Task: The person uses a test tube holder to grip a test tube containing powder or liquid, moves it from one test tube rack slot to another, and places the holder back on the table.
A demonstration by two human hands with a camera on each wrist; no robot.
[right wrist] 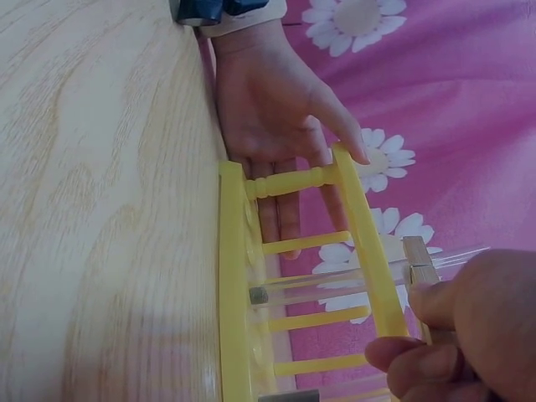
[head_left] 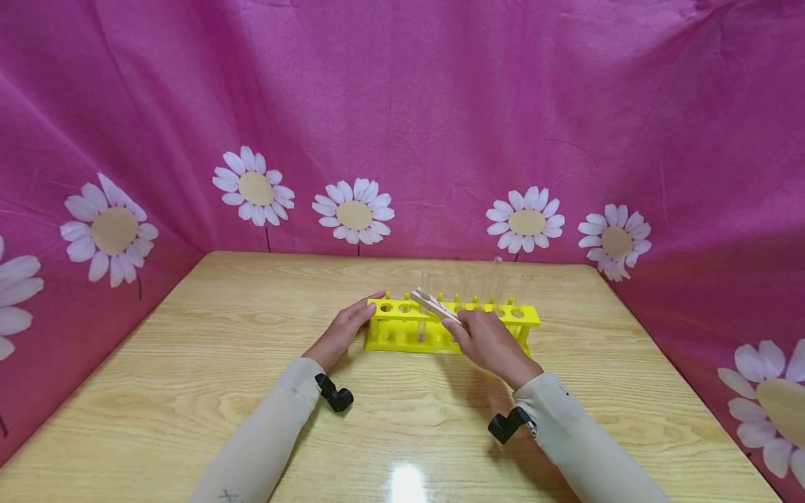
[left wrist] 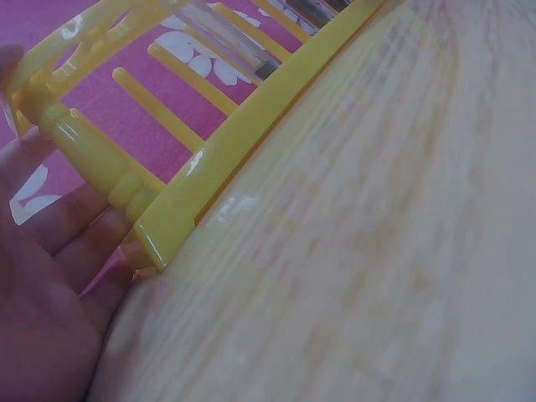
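Note:
A yellow test tube rack [head_left: 390, 344] stands on the table. At its left end my left hand [head_left: 344, 330] holds it, the thumb on the top plate and the fingers reaching behind the end post [left wrist: 88, 151]. My right hand [head_left: 493, 342] grips a wooden test tube holder [head_left: 434, 304] in front of the rack's middle. The holder's wooden tip [right wrist: 416, 251] is at the upper part of a clear test tube [right wrist: 322, 287], which stands in the rack with its dark-looking bottom low between the pegs. My right fingers [right wrist: 435, 364] are close beside the top plate.
Several more clear test tubes [head_left: 498, 279] stand in the right half of the rack, one rising higher than the others. The two leftmost holes [head_left: 386, 307] hold no tube. Pink flowered cloth [head_left: 415, 126] hangs behind and beside the wooden table [head_left: 251, 335].

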